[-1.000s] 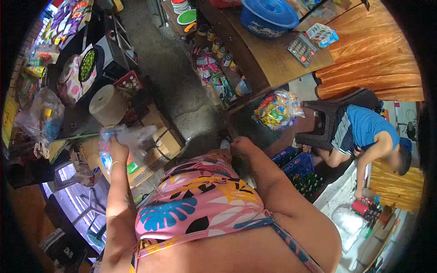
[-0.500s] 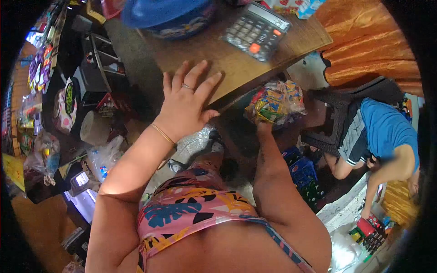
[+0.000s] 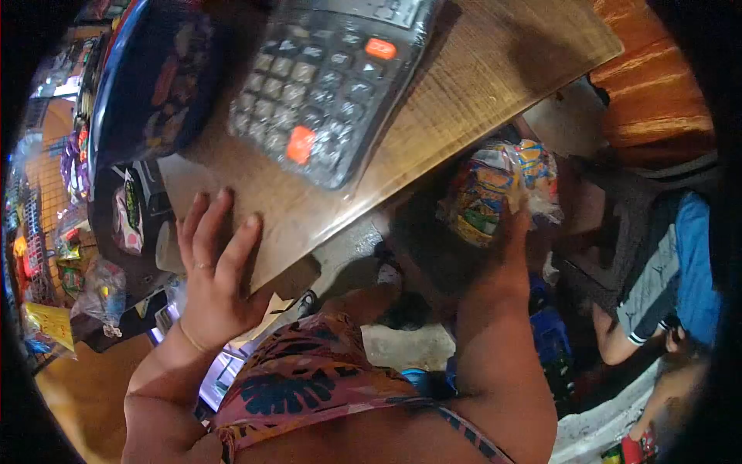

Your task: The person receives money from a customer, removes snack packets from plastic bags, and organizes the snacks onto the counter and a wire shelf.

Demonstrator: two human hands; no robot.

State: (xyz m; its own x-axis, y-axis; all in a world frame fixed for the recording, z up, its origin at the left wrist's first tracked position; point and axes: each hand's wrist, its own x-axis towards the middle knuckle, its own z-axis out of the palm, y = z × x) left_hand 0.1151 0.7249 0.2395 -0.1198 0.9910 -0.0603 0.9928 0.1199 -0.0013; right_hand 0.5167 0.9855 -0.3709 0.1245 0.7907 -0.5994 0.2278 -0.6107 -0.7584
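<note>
My left hand (image 3: 216, 263) rests at the near corner of the wooden table (image 3: 440, 100), its fingers stretched out on the top. Beyond those fingers lies a large calculator (image 3: 317, 100) in clear plastic. Under the table's right side, my right hand (image 3: 512, 228) grips a clear plastic bag of snack packets (image 3: 487, 189), yellow, blue and red. The packets hide part of the fingers. Beneath the bag is a dark area whose form I cannot make out.
A dark blue tub (image 3: 147, 85) stands left of the calculator. At the right, a person in a blue shirt (image 3: 694, 271) is beside a dark chair (image 3: 610, 224). Blue crates (image 3: 547, 332) sit below my right arm. Hanging goods (image 3: 73, 162) line the left; an orange curtain (image 3: 657, 93) hangs at upper right.
My view has moved nearer the table, so the calculator looks larger. My left hand has slid toward the table's near corner. The bag stays in my right hand, appearing slightly farther right.
</note>
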